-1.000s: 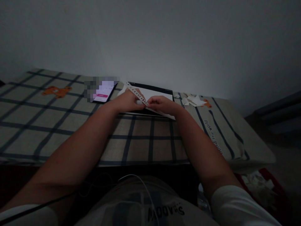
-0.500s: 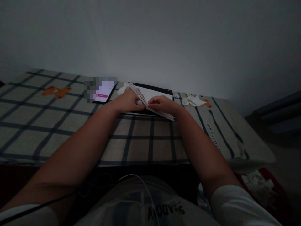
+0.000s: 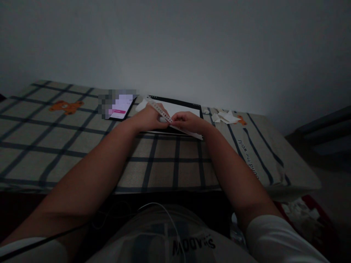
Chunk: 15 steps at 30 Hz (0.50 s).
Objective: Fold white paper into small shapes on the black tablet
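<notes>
A long white paper strip (image 3: 162,113) with a row of holes runs slantwise between my hands. My left hand (image 3: 148,117) is closed round its upper part, and crumpled-looking white paper (image 3: 140,105) sticks out beyond the knuckles. Near the middle of the strip my right hand (image 3: 189,121) pinches it between thumb and fingers; the strip's tail comes out below that hand. Beneath both hands lies a flat black pad or board (image 3: 179,102) with a white sheet (image 3: 184,109) on it. My hands hide much of the pad, and its exact kind is unclear.
A phone or tablet (image 3: 120,111) with a lit screen lies left of the pad. White paper scraps (image 3: 227,117) lie to the right. The checked cloth (image 3: 164,175) covers the table against a wall. Below right stand a red bin (image 3: 308,202) of paper and a clear bottle (image 3: 236,232).
The strip has shifted slightly, its upper end now lower and its tail a little higher. Both hands stay nearly in place.
</notes>
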Tool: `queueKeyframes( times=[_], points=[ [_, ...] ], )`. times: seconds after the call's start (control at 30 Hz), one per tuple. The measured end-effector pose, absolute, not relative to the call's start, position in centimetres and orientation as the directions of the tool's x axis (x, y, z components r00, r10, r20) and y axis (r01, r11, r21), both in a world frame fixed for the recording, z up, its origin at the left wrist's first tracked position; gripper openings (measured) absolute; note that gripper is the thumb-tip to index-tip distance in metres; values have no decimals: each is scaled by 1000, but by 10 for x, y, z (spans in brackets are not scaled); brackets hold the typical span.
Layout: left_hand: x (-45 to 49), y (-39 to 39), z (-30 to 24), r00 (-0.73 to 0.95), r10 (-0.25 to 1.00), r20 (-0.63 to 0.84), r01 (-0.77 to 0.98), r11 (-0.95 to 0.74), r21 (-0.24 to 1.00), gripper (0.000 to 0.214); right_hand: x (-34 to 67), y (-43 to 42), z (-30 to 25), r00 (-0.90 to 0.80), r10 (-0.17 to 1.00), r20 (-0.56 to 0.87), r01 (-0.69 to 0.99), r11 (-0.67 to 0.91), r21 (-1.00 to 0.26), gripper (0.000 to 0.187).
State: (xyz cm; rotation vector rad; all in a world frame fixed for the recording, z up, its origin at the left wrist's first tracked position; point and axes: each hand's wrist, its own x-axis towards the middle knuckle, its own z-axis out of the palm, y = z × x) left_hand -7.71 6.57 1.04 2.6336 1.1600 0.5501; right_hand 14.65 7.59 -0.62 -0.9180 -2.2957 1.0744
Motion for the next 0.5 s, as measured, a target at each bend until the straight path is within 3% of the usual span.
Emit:
queueKeyframes(
  times=[0.23,0.5],
  points=[
    [-78,61,14,586,755,295,676,-656,336,29,151,76,-6,-654,755,41,389,382,-838,28],
    [-76,62,16,660,714,235,665,-700,260,27,151,74,-1,-648,760,45,418,404,-814,25]
  ],
)
